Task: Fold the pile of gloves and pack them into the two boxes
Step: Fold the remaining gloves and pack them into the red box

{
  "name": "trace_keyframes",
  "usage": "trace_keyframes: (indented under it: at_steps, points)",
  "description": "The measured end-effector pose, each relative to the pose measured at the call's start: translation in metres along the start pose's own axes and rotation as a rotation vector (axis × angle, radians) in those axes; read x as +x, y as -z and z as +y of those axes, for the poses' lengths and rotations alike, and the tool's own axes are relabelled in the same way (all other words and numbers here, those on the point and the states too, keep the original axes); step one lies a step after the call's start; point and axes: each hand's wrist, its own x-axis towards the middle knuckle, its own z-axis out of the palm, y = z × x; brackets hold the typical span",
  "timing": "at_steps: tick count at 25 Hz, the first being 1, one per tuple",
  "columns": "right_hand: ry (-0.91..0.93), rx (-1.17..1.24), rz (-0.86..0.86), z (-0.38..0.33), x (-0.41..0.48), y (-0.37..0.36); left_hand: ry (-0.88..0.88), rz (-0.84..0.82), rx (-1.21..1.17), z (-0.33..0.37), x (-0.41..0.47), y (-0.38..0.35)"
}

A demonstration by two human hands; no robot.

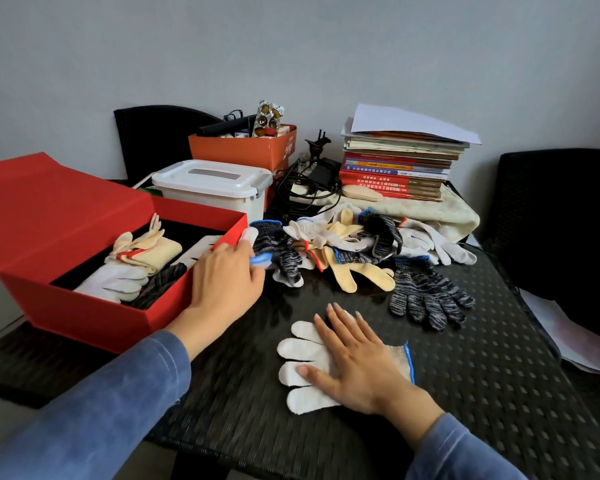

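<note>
The right hand [357, 362] lies spread flat on a white glove [302, 344] on the table [482, 358]. The left hand [222, 275], beside the open red box [84, 306], curls its fingers round a blue-trimmed glove [260, 259] at the edge of the pile of gloves [354, 237].

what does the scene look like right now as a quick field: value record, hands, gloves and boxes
red box: open, folded gloves inside
loose pile: white, yellow and dark striped gloves, unfolded
left hand: seems to grip a blue-trimmed glove at the pile's edge
right hand: flat on a white glove on the table
white bin: lid shut
</note>
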Motion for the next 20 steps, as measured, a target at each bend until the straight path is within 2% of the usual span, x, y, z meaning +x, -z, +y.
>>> trace_keyframes:
  at_steps: [4,9,11,14,17,20]
  points:
    - [0.009,0.047,0.011,0.001,0.001,0.001,0.052,0.079,-0.314,0.015,0.026,0.027]
    - [-0.094,0.655,0.312,0.006,0.0,0.025,0.149,0.043,-0.733,0.025,0.034,0.023]
    - [-0.135,0.79,0.459,0.006,-0.003,0.044,0.131,-0.022,-0.843,0.031,0.034,0.023]
    - [-0.09,0.99,0.49,0.005,0.0,0.074,0.082,-0.159,-1.019,0.042,0.03,0.024]
    - [-0.033,0.906,0.515,0.008,0.01,0.102,0.094,-0.254,-1.093,0.056,0.024,0.026]
    - [0.011,0.805,0.413,0.015,0.021,0.126,0.12,-0.245,-1.166,0.067,0.016,0.023]
